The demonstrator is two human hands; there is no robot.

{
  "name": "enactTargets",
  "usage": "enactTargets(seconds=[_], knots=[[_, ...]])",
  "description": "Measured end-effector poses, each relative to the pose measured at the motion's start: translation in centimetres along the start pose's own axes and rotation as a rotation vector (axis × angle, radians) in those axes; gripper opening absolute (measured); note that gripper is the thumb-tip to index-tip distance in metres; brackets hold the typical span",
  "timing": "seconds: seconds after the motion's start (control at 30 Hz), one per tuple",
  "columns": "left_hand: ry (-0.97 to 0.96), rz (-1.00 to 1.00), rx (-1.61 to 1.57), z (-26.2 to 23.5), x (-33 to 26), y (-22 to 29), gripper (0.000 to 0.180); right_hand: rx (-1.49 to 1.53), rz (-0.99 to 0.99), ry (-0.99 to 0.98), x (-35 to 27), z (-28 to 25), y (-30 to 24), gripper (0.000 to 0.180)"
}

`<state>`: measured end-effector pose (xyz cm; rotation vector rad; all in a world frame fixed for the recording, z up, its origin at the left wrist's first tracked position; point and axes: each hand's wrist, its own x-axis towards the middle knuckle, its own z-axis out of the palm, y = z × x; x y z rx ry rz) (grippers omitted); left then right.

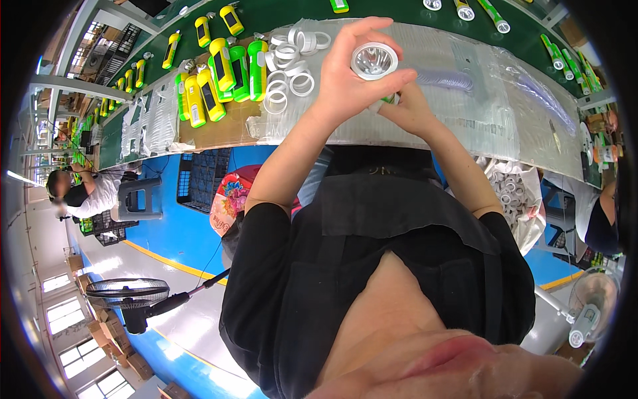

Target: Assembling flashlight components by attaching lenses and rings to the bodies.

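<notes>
A flashlight [375, 61] is held up over the near part of the bench, its round silver reflector and white rim facing up. My left hand [340, 74] is curled around the rim, thumb on the near side and fingers behind. Just below, my right hand [407, 112] grips the flashlight's body, of which only a bit of green shows. Loose white plastic rings [286, 54] lie in a heap left of my hands. Beside them is a pile of yellow and green flashlights [222, 66].
The bench [458, 120] is covered with clear plastic sheet and cardboard. A green conveyor belt [279, 12] carries more flashlights beyond it. A white sack [515, 199] of rings hangs at my right. A fan [129, 292] stands behind on the left; a co-worker [93, 193] sits far left.
</notes>
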<state>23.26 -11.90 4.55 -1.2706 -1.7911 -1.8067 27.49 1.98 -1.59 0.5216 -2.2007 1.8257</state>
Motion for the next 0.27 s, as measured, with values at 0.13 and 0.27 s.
enactTargets(seconds=[0.13,0.27], knots=[[-0.113,0.029,0.173,-1.0,-0.4,-1.7,0.07,-0.441,-0.135,-0.034,2.0,-1.6,1.7,0.044],[-0.224,-0.13,0.059,-3.9,1.9,-5.4,0.062,-0.743,-0.081,-0.185,6.8,-5.5,2.4,0.048]])
